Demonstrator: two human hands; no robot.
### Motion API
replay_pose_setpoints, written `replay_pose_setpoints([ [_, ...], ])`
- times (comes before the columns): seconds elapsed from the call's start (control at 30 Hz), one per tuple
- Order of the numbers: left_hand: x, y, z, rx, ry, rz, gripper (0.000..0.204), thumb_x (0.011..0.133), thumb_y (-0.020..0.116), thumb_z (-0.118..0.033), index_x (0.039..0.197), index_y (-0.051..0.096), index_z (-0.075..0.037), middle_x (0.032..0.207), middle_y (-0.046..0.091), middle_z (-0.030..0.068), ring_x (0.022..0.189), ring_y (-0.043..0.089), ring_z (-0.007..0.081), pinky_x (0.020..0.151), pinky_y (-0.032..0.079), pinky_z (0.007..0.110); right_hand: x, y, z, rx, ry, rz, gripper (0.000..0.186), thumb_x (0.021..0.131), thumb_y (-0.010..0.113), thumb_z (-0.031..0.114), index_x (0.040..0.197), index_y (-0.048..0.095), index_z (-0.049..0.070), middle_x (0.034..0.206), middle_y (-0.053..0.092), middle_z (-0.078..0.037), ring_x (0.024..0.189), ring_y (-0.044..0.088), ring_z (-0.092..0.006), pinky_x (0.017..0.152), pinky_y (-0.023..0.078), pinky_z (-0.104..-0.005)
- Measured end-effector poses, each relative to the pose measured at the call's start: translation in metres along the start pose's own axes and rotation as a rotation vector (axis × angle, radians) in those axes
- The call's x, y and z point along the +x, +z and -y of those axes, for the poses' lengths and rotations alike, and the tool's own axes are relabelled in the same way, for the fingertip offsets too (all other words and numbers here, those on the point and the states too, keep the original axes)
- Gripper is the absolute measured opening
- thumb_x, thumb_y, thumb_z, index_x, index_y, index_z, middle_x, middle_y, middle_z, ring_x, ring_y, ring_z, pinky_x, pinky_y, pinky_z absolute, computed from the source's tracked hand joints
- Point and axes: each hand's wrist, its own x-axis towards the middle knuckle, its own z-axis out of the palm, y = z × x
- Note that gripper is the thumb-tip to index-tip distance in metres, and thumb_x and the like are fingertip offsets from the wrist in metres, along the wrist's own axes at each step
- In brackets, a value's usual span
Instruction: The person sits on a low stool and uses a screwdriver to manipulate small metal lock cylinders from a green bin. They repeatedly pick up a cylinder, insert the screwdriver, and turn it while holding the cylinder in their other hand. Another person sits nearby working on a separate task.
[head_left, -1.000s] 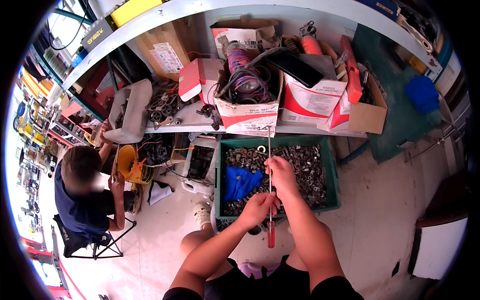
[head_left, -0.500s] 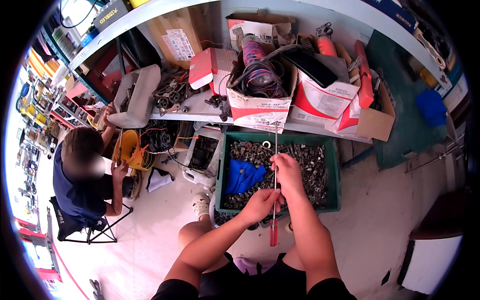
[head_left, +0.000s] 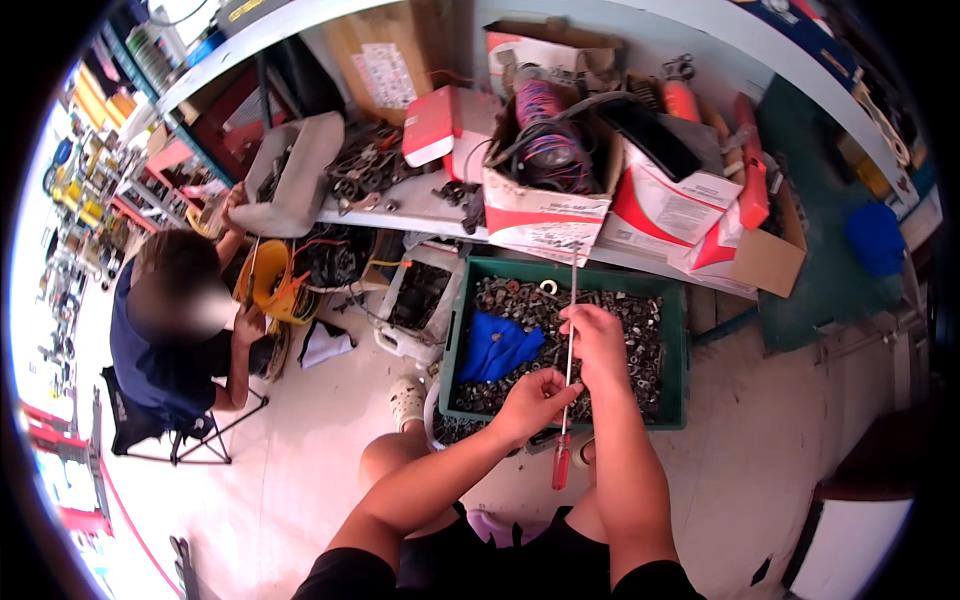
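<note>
A long screwdriver (head_left: 562, 464) with a clear red handle stands nearly lengthwise in front of me, its handle toward my body and its thin metal shaft pointing away. My left hand (head_left: 536, 408) pinches the shaft a little above the handle. Farther up, my right hand (head_left: 597, 345) has its fingers closed round the same shaft. Small dark bits appear around the far tip, too small to make out. Beneath both hands sits a green plastic crate (head_left: 682, 350) full of loose nuts, washers and other metal hardware (head_left: 640, 330). A blue cloth or glove (head_left: 497, 346) lies on the hardware at the left.
Open cartons (head_left: 548, 222) with wire and tools line the shelf behind the crate. A pale plastic container (head_left: 400, 340) of dark parts stands left of it. Farther left a seated person (head_left: 170, 340) works beside a yellow bucket (head_left: 268, 280). A green panel (head_left: 815, 290) leans at right.
The whole view has shifted slightly, so the surroundings sit farther right. Both hands keep their hold on the shaft, and the screwdriver now leans a little more to the right at its tip.
</note>
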Motion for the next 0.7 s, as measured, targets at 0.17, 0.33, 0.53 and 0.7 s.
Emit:
replay_pose_setpoints([
  [0.17, 0.002, -0.005, 0.007, -0.019, -0.003, -0.02, 0.024, 0.088, 0.074, -0.017, 0.084, 0.055, -0.004, 0.071, 0.058, 0.0003, 0.058, 0.06, 0.0088, 0.052, 0.052, 0.022, -0.001, -0.001, 0.001, 0.008, 0.031, 0.01, 0.017, 0.093, 0.065, 0.018, 0.094, 0.066, 0.002, 0.076, 0.064, -0.004, 0.049, 0.039, -0.0027, 0.044, 0.028, -0.0193],
  [0.33, -0.001, -0.003, 0.007, -0.143, -0.007, 0.002, 0.021, 0.087, 0.074, -0.011, 0.083, 0.055, -0.003, 0.07, 0.061, 0.0015, 0.057, 0.065, 0.0119, 0.048, 0.05, 0.021, 0.002, 0.0, -0.002, -0.064, 0.011, -0.054, 0.016, 0.089, 0.07, 0.015, 0.085, 0.062, 0.001, 0.072, 0.063, -0.004, 0.052, 0.046, -0.0059, 0.046, 0.033, -0.0223],
  [0.53, 0.0, -0.002, -0.003, -0.164, -0.047, -0.001, 0.02, 0.089, 0.072, -0.012, 0.079, 0.057, -0.003, 0.071, 0.063, 0.0043, 0.057, 0.065, 0.0134, 0.052, 0.053, 0.024, 0.007, -0.006, 0.0, 0.007, 0.032, 0.019, 0.017, 0.089, 0.07, 0.016, 0.084, 0.061, 0.003, 0.073, 0.063, -0.004, 0.051, 0.044, -0.0045, 0.045, 0.031, -0.0205],
  [0.7, -0.006, -0.013, -0.004, -0.245, -0.068, 0.063, 0.017, 0.092, 0.068, -0.013, 0.083, 0.063, 0.0, 0.075, 0.066, 0.0062, 0.063, 0.066, 0.015, 0.059, 0.055, 0.025, -0.007, -0.005, 0.02, 0.031, 0.18, 0.24, 0.025, 0.096, 0.06, 0.025, 0.096, 0.065, 0.0, 0.079, 0.066, -0.007, 0.049, 0.041, -0.0035, 0.044, 0.03, -0.0186],
])
